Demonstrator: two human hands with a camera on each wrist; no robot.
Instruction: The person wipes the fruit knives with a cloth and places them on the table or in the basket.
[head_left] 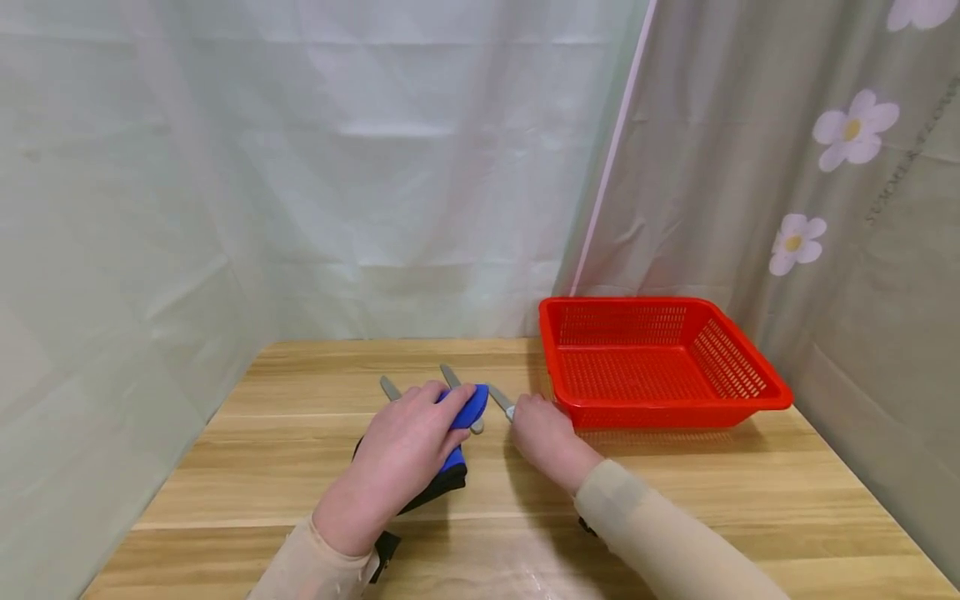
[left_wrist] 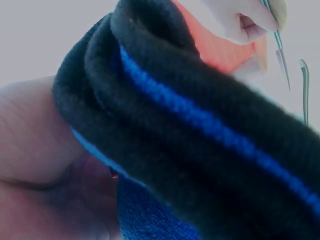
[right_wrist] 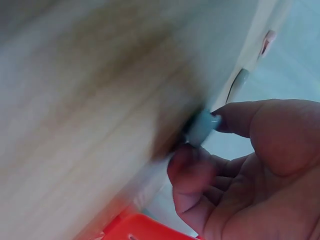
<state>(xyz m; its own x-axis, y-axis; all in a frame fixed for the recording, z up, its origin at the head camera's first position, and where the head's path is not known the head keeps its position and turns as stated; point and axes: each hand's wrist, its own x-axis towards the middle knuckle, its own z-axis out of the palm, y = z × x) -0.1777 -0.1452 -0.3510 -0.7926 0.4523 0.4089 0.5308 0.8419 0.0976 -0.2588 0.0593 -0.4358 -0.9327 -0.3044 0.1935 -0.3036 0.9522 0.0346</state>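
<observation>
Blue cloth point(head_left: 472, 407) is sitting clamped in left hand point(head_left: 405, 446), right hand point(head_left: 543, 435) is pinching knife point(head_left: 501, 401) alongside; twisting it could snag cloth.

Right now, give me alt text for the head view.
A person's left hand grips folded blue-and-black cloth while the right hand holds a knife beside a red basket on a wooden table. Two more knives, partly hidden, show beyond the left hand.

Got a basket point(head_left: 566, 367) right of centre on the table point(head_left: 300, 408), with curtain point(head_left: 420, 192) behind. Also got three knives point(head_left: 450, 377) mid-frame, left of that, with cloth point(head_left: 471, 407) before the middle one.
</observation>
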